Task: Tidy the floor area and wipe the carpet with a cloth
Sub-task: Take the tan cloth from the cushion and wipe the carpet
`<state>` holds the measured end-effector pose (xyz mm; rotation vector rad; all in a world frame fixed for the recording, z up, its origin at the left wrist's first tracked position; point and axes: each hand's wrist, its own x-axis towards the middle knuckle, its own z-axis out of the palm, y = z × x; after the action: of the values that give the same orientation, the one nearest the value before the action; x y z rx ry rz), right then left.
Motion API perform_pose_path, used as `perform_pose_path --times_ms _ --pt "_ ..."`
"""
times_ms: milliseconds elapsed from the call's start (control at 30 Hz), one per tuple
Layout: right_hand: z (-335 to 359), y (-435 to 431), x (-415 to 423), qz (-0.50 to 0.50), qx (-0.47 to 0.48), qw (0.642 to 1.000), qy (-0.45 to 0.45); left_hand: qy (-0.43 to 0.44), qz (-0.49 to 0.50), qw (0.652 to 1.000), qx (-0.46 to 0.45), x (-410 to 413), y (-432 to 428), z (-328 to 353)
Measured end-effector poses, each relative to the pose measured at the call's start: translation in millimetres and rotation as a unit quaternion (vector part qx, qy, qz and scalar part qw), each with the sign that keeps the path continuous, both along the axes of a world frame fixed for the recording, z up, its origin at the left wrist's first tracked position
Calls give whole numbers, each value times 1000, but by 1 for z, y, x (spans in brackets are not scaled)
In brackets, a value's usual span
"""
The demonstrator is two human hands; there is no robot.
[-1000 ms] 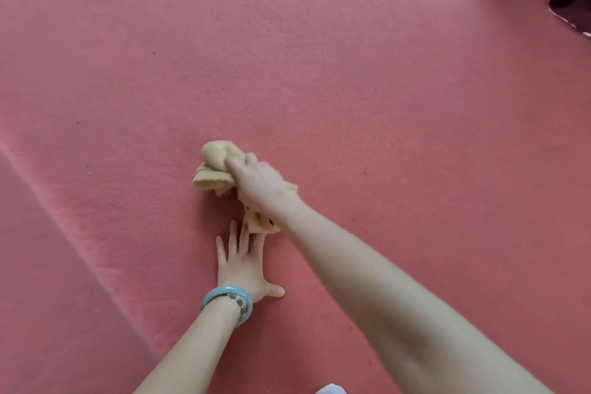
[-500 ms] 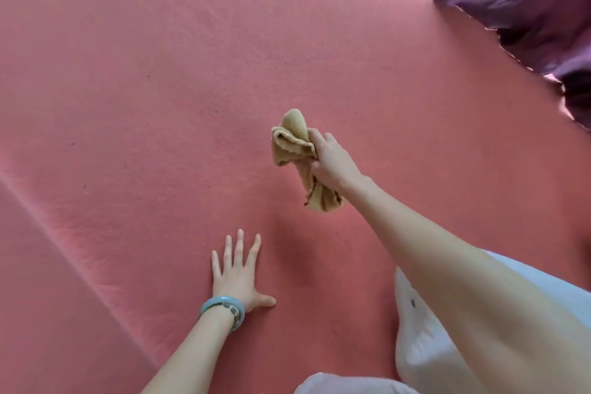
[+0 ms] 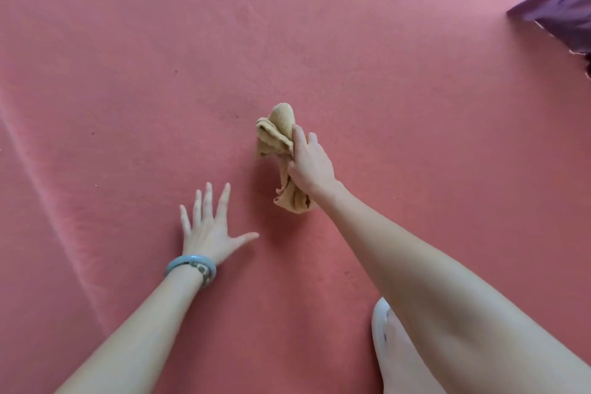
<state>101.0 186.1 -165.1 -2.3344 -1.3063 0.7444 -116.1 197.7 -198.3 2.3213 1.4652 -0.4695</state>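
Cloth (image 3: pixel 277 135) in right hand (image 3: pixel 309 164) amid carpet (image 3: pixel 415 99)

Soft daylight from upper right, faint shadows on carpet (image 3: pixel 128 41), wide-angle curving at edges, mild blur

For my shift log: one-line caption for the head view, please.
Right hand grips a bunched tan cloth; left hand lies flat on the pink carpet.

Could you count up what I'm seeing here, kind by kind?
Hands: 2, left hand, right hand
Cloths: 1, crumpled tan terry cloth
Bracelets: 1, pale blue bangle
Carpets: 1, salmon-pink carpet
Drapes: 1, purple draped fabric
Total: 6
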Motion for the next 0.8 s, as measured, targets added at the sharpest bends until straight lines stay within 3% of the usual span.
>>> perform_pose_path --times_ms 167,333,500,633,700,800 --pt "-7 2 6 155 -35 987 0 46 17 997 -68 30 48 -7" --pt "-13 -7 48 158 -58 986 -5 76 32 990 -112 30 46 -15" --pt "-18 -67 179 -35 -111 989 -89 100 43 985 -136 38 49 -10" --pt "-10 -120 239 -276 -170 937 -126 109 43 983 -140 40 50 -10" --pt "-7 -110 230 -312 -168 927 -126 111 40 983 -141 40 50 -10" --pt "-13 -51 170 -243 -123 957 -97 113 33 983 -140 40 50 -9"
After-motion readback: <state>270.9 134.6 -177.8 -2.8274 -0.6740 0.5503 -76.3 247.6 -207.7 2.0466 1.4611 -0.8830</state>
